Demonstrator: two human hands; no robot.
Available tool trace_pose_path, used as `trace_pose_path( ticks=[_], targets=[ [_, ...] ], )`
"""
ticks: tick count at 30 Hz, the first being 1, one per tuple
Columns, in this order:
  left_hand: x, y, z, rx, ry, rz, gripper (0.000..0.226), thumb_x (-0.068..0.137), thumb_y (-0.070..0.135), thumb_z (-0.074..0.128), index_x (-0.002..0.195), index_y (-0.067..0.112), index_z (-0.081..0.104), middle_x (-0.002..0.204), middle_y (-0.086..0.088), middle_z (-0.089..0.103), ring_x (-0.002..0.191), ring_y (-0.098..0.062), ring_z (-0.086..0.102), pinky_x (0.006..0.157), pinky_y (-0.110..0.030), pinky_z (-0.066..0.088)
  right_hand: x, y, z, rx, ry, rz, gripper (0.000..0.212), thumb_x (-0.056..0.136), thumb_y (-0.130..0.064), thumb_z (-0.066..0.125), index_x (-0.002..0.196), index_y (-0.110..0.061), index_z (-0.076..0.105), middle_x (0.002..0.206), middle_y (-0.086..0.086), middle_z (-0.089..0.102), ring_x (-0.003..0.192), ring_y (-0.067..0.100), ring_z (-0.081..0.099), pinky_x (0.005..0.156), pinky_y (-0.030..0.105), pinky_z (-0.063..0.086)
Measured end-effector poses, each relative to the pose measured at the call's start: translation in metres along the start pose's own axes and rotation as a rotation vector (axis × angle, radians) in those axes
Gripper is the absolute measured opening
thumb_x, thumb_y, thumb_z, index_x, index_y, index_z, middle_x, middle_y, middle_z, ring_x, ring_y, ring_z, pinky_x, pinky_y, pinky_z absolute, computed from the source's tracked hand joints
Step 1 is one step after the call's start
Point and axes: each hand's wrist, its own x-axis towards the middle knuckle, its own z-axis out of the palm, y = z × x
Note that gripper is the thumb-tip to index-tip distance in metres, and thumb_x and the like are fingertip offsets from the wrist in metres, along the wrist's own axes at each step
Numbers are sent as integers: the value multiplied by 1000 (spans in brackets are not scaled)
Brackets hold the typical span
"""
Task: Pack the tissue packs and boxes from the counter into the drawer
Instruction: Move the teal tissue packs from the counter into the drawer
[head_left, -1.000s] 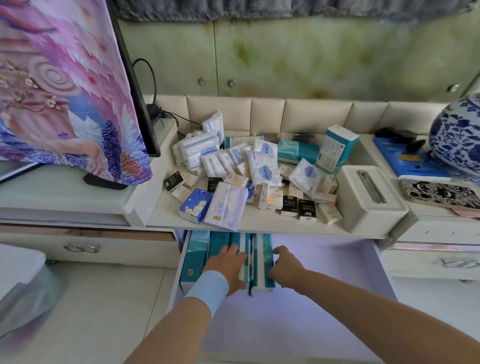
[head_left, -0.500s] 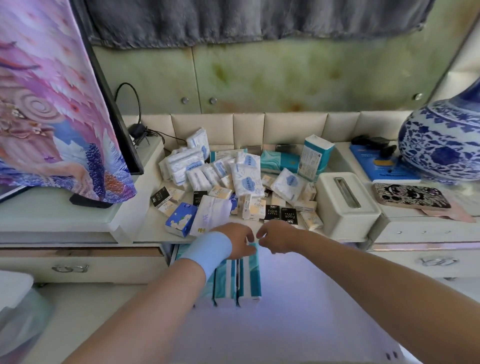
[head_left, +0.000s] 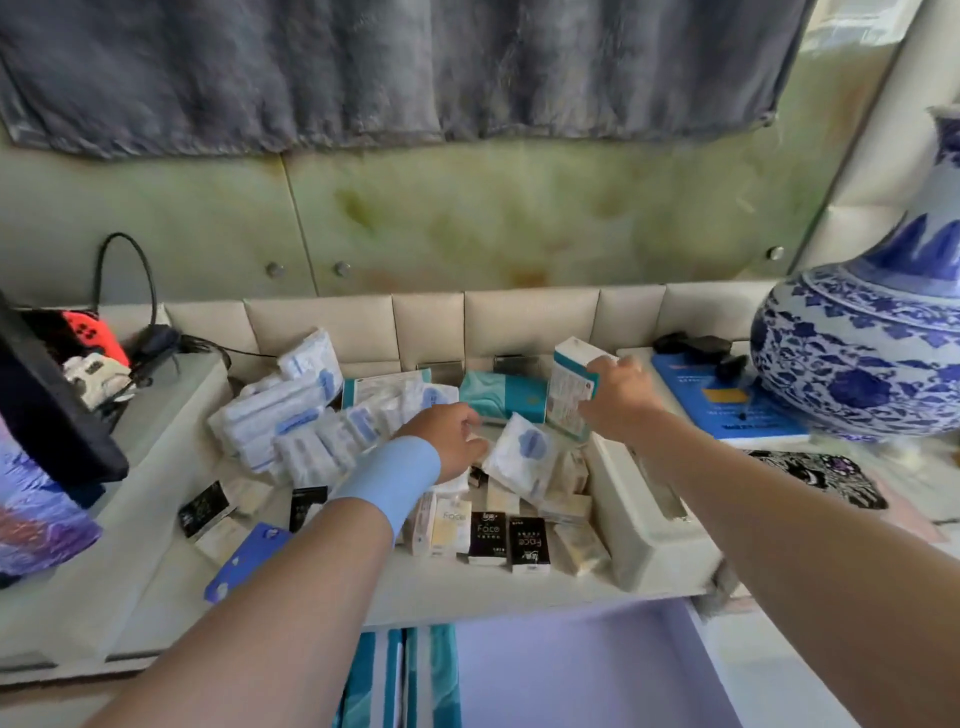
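Tissue box (head_left: 569, 395), teal and white, stands upright at the far left corner of the white tissue holder (head_left: 644, 525). The right hand (head_left: 621, 400) grips it, fingers curled tight round its right edge and top corner, with the forearm stretched out above the holder.

The left hand (head_left: 447, 441), with a pale blue wristband (head_left: 389, 483) on its wrist, hangs over the heap of tissue packs to the left of the holder. Its fingers are bent down into the heap and their tips are hidden, so I cannot tell whether they pinch a pack or only touch one.

A white packet with a blue cloud mark (head_left: 524, 457) lies tilted between that hand and the holder's left wall. Behind it, left of the gripped box, a teal box (head_left: 498, 397) lies flat. Two small black packs (head_left: 488, 538) stand side by side just left of the holder's near end, among cream-coloured packs. A pile of soft white packs (head_left: 291, 415) lies well to the left of the holder, and a blue pack (head_left: 244, 561) lies further left, toward the counter's front edge.

The drawer (head_left: 561, 670) is open below and in front of the holder. Teal striped boxes (head_left: 395, 680) stand on edge at the drawer's left side.

To the right of the holder lies a dark patterned case (head_left: 815, 478). Beyond it are a blue book (head_left: 727, 410) and a blue-and-white vase (head_left: 872, 353).
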Motion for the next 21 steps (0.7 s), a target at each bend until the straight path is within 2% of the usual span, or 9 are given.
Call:
trace_pose_path(
  ticks=[3,6,8,10,13,16,17,19,21],
  targets=[
    [32,3,6,-126,66,25,43,95,38,53,138,30,47,137,9,52,114,-18,56,84,-28,45,33,12,17,5,-28,36,82,82,-31,68,150,-28,23,146,13,27,135,34,29,108,49,40],
    [52,1,15,-239,101,24,47,95,38,55,139,30,45,137,8,53,114,-15,55,88,-28,44,59,11,36,121,-33,37,77,81,-28,72,143,-34,27,147,10,28,131,33,37,103,52,45],
    [61,-2,21,-263,102,25,49,93,39,58,139,30,45,135,8,54,115,-14,55,94,-31,46,67,6,46,227,77,35,57,81,-16,70,127,-30,39,132,8,40,116,31,49,93,49,52],
    [68,-6,21,-291,113,18,51,91,38,60,139,30,43,134,8,54,113,-14,56,92,-30,46,68,-3,50,184,221,12,45,81,-14,68,116,-27,42,121,7,45,108,29,51,92,48,50],
    [74,-10,14,-340,181,21,59,89,38,63,142,31,37,138,7,51,116,-15,55,92,-30,45,62,-28,40,67,500,-148,43,76,-20,65,115,-26,49,115,6,48,106,30,46,90,44,42],
    [75,-7,-1,-421,306,38,75,86,40,68,148,30,28,148,6,42,129,-18,46,99,-30,38,52,-60,20,235,690,-392,43,71,-21,64,114,-21,57,111,6,52,102,28,47,83,37,39],
    [76,-6,-8,-459,342,35,82,84,43,69,150,31,23,152,6,37,133,-19,43,103,-33,37,50,-70,16,372,638,-466,44,72,-21,64,115,-20,58,111,5,54,102,25,48,84,35,40],
    [77,-5,-21,-531,368,22,95,75,49,73,151,37,17,155,6,33,134,-20,43,107,-39,40,44,-86,12,777,333,-500,42,76,-17,66,117,-20,56,113,1,58,102,21,54,85,31,46],
    [75,-7,-33,-579,350,10,99,66,53,75,148,40,22,143,3,49,118,-20,57,94,-38,49,36,-99,16,1146,-30,-422,38,84,-6,65,119,-16,57,109,5,61,92,20,59,75,30,51]
  ],
)
